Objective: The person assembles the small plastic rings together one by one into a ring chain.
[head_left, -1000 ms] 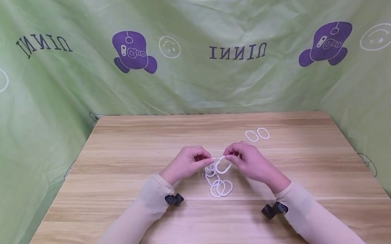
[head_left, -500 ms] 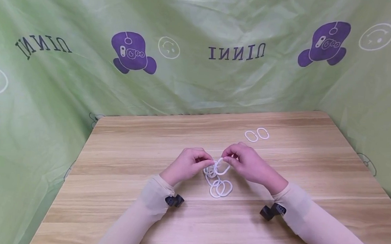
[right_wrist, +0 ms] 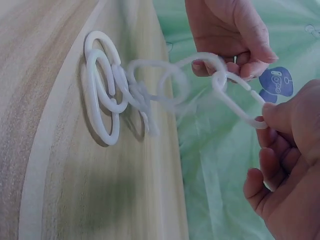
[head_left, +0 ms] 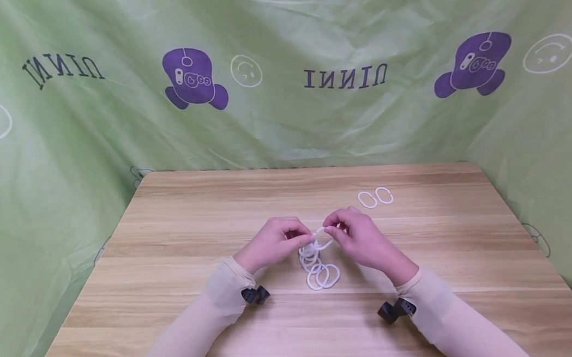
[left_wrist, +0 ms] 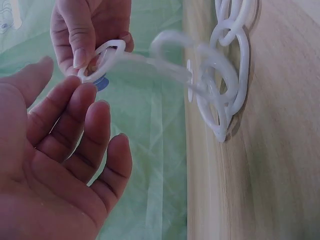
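Observation:
My right hand (head_left: 361,240) pinches the end link (right_wrist: 237,108) of a white plastic chain between thumb and forefinger; a gap shows in that link. My left hand (head_left: 280,241) is beside the chain, its thumb apart from its fingers in the left wrist view. The fingertips are close to the held link, and whether they touch it is unclear. From the held link the chain (left_wrist: 243,65) hangs down, blurred by motion in both wrist views. Its lower links lie heaped on the table between and in front of the hands.
Two loose white oval links, a left one (head_left: 359,198) and a right one (head_left: 392,197), lie on the wooden table (head_left: 216,196) beyond the right hand. A green printed curtain (head_left: 269,123) hangs behind and at the sides.
The right hand has shifted slightly left. The upper links between the hands have dropped toward the heap, and the held link has turned. The left hand has barely moved.

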Demonstrator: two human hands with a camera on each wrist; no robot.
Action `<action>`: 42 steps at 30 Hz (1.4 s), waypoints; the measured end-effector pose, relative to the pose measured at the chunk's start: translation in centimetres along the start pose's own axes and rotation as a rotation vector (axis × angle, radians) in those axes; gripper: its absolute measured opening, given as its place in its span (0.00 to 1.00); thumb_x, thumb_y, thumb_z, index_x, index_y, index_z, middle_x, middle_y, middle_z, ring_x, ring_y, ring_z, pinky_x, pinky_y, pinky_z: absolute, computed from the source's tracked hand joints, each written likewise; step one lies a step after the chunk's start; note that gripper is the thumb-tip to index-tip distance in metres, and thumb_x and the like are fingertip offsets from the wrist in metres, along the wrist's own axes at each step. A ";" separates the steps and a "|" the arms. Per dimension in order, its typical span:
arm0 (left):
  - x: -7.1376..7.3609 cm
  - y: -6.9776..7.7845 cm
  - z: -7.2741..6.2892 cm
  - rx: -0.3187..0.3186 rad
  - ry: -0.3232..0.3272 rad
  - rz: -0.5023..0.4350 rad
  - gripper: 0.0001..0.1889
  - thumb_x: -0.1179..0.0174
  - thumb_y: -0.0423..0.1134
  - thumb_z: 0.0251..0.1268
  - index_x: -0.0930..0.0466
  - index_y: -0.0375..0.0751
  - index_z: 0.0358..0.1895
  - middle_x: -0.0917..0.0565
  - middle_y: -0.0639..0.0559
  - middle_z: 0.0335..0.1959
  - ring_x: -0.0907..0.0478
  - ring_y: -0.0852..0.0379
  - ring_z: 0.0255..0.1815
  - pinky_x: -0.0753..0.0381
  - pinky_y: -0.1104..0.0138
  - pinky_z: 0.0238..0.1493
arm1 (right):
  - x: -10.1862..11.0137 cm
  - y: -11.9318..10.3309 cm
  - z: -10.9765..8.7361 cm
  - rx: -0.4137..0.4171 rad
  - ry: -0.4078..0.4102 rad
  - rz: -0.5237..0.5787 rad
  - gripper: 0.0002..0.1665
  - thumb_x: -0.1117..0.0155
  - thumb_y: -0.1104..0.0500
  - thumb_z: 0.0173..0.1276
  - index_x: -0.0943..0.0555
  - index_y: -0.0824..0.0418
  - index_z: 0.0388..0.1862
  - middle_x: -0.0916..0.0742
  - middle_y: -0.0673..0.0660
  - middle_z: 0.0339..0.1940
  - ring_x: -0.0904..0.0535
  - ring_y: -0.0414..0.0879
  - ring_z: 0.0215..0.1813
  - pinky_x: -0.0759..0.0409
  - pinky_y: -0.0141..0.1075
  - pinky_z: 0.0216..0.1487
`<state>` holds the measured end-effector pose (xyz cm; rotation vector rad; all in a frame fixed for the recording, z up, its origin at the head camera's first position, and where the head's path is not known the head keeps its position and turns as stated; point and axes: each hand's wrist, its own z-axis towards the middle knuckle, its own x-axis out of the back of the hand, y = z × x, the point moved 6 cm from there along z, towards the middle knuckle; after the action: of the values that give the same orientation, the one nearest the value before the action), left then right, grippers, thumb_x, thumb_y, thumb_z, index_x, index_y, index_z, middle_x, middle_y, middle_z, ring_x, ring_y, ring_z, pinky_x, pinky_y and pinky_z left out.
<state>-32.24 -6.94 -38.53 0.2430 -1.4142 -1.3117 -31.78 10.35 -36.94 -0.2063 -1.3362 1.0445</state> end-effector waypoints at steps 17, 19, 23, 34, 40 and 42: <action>1.0 -1.3 -0.4 0.103 0.120 -0.010 0.05 0.34 0.40 0.64 0.15 0.42 0.36 0.18 0.58 0.27 0.24 0.60 0.28 0.23 0.67 0.30 | -0.4 0.1 0.1 -0.087 0.169 0.230 0.03 0.37 0.61 0.71 0.19 0.57 0.42 0.19 0.50 0.32 0.25 0.46 0.33 0.25 0.35 0.33; 1.1 -1.4 -0.4 0.108 0.131 -0.005 0.05 0.34 0.39 0.65 0.15 0.42 0.37 0.18 0.58 0.27 0.25 0.60 0.28 0.23 0.67 0.30 | -0.4 0.3 0.1 -0.093 0.170 0.231 0.03 0.37 0.61 0.71 0.19 0.57 0.42 0.18 0.50 0.32 0.24 0.46 0.33 0.24 0.35 0.33; 1.2 -1.4 -0.3 0.132 0.149 -0.002 0.04 0.35 0.39 0.66 0.15 0.42 0.37 0.18 0.58 0.28 0.25 0.60 0.28 0.23 0.67 0.30 | 0.9 1.7 0.2 -0.144 0.198 0.192 0.06 0.40 0.58 0.73 0.20 0.59 0.44 0.18 0.52 0.33 0.24 0.47 0.34 0.22 0.36 0.34; 1.5 -1.2 0.0 0.120 0.149 -0.007 0.05 0.36 0.39 0.66 0.15 0.43 0.37 0.19 0.58 0.28 0.25 0.60 0.29 0.23 0.68 0.31 | 4.9 12.9 1.2 -0.511 0.154 -0.036 0.15 0.44 0.55 0.71 0.19 0.66 0.43 0.17 0.61 0.36 0.24 0.53 0.38 0.27 0.42 0.42; 1.5 -1.2 0.0 0.106 0.143 -0.025 0.05 0.35 0.39 0.66 0.15 0.42 0.36 0.19 0.57 0.28 0.26 0.60 0.28 0.24 0.68 0.30 | 5.5 15.8 1.6 -0.538 -0.004 -0.195 0.16 0.43 0.52 0.69 0.18 0.64 0.38 0.16 0.60 0.34 0.23 0.56 0.38 0.27 0.44 0.39; 1.5 -1.3 0.0 0.113 0.149 -0.026 0.05 0.35 0.39 0.66 0.15 0.42 0.36 0.19 0.57 0.27 0.26 0.60 0.28 0.24 0.68 0.30 | 5.5 16.0 1.8 -0.543 -0.018 -0.230 0.17 0.41 0.50 0.68 0.18 0.63 0.36 0.17 0.59 0.32 0.23 0.55 0.36 0.28 0.44 0.38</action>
<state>-33.34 -8.53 -38.71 0.4273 -1.3630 -1.2107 -41.94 22.43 -43.22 -0.4362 -1.5978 0.4762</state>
